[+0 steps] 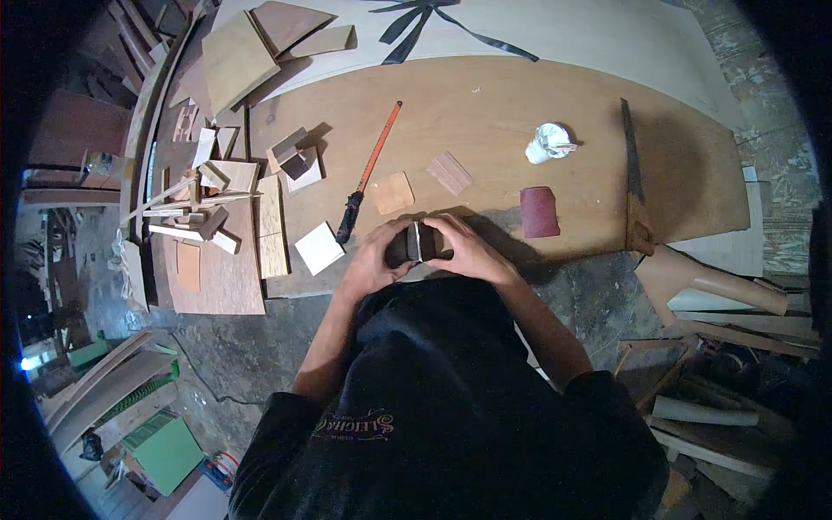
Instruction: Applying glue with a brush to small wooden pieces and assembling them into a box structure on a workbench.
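At the near edge of the workbench (485,104), a small dark brown wooden piece (399,250) with a pale upright edge along its middle sits between my hands. My left hand (374,258) is closed on its left side, thumb at the near side and fingers at the far side. From the right, my right hand (472,250) grips it the same way. Whether it is one block or two pieces pressed together I cannot tell. Just left of my left hand lie a white square piece (319,249) and a long thin orange tool (379,146) with a black handle.
Beyond my hands are a tan square (393,192), a striped wood square (450,173), red sandpaper (540,212) and a white container (550,143). A handsaw (639,224) lies at right. Wood offcuts (212,195) crowd the left; black straps (423,17) lie at the back.
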A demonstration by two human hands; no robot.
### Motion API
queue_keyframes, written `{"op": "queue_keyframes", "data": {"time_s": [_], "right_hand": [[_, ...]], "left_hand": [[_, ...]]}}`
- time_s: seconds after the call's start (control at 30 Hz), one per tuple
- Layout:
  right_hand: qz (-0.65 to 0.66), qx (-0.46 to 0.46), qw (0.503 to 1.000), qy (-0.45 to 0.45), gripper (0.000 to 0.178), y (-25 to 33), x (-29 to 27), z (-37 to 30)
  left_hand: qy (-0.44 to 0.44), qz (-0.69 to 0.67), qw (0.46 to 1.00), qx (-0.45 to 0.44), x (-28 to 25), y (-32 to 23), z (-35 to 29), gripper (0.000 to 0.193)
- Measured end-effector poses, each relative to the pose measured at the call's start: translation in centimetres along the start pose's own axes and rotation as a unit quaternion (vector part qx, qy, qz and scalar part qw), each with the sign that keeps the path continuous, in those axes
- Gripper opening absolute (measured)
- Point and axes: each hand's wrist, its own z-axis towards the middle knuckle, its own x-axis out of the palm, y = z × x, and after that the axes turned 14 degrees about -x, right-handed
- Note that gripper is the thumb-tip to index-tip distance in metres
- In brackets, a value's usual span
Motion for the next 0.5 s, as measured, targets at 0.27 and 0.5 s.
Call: {"op": "queue_keyframes", "data": {"time_s": [0.27, 0.5], "right_hand": [[0.014, -0.003, 1.000, 0.005, 0.072, -0.07, -0.19, 0.12], [0.012, 0.005, 1.000, 0.017, 0.074, -0.21, -0.27, 0.12]], "left_hand": [[0.005, -0.009, 1.000, 0.011, -0.19, -0.11, 0.04, 0.073], [0.006, -0.008, 1.000, 0.020, -0.28, -0.13, 0.13, 0.073]]}}
